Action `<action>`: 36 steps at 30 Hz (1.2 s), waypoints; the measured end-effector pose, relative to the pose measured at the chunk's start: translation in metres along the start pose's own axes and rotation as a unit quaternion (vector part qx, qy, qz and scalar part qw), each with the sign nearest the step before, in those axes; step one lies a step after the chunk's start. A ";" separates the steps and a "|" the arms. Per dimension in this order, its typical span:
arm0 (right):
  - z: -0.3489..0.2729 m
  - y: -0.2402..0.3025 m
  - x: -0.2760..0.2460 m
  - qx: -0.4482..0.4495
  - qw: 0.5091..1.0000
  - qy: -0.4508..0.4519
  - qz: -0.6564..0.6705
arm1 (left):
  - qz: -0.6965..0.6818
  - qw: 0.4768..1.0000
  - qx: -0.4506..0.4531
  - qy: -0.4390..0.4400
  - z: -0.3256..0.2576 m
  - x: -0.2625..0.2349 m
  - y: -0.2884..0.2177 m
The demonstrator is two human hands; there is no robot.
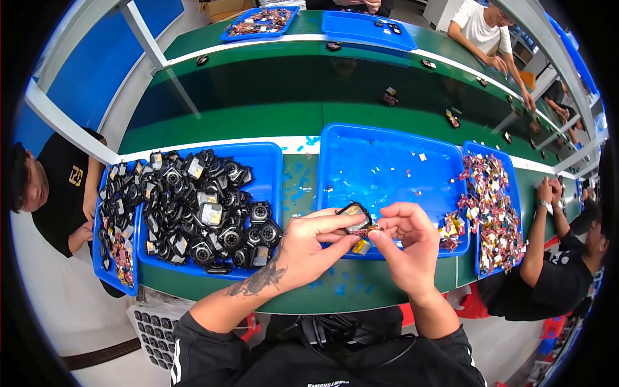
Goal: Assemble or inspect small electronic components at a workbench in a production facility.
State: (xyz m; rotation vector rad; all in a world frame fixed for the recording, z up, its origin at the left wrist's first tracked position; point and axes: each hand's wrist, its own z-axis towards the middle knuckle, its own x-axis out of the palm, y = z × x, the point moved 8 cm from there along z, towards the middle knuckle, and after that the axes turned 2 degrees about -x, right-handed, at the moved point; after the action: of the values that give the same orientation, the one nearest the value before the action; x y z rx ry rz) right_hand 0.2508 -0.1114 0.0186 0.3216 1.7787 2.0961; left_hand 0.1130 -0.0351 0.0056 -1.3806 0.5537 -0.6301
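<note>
Currently my left hand (pixel 306 245) pinches one black watch (pixel 354 218) between thumb and fingers, over the third from left of four blue trays (pixel 387 151) on my bench (pixel 342 293); my right hand (pixel 412 248) is half curled close beside it, and whether it grips anything I cannot tell. Both left trays hold heaped watches (pixel 193 213), the fourth red parts (pixel 493 213), too jumbled to count. Farther off sit two more trays (pixel 351 24).

Left hand (pixel 311 244) beside right hand (pixel 411 255), fingers (pixel 407 210) bent
</note>
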 end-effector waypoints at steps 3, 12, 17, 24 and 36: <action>0.002 -0.001 0.004 0.014 1.000 0.016 -0.009 | -0.013 1.000 -0.008 0.017 0.000 0.000 0.004; 0.003 0.000 0.005 0.015 1.000 0.020 -0.017 | -0.037 0.997 -0.051 0.041 0.001 0.002 0.001; 0.001 -0.002 0.003 0.029 0.999 0.015 -0.017 | -0.044 0.997 -0.044 0.047 0.002 0.003 0.002; 0.002 0.001 0.003 -0.066 0.990 -0.002 -0.124 | -0.059 0.997 -0.043 0.027 -0.001 0.004 0.007; 0.004 -0.005 0.022 -0.024 0.996 0.036 -0.073 | -0.122 0.992 -0.039 -0.015 -0.006 0.002 0.014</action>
State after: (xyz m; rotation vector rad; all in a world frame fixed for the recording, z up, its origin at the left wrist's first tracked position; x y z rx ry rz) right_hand 0.2326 -0.0982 0.0132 0.1008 1.7316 2.0663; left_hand 0.1117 -0.0398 -0.0086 -1.5426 0.3912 -0.7887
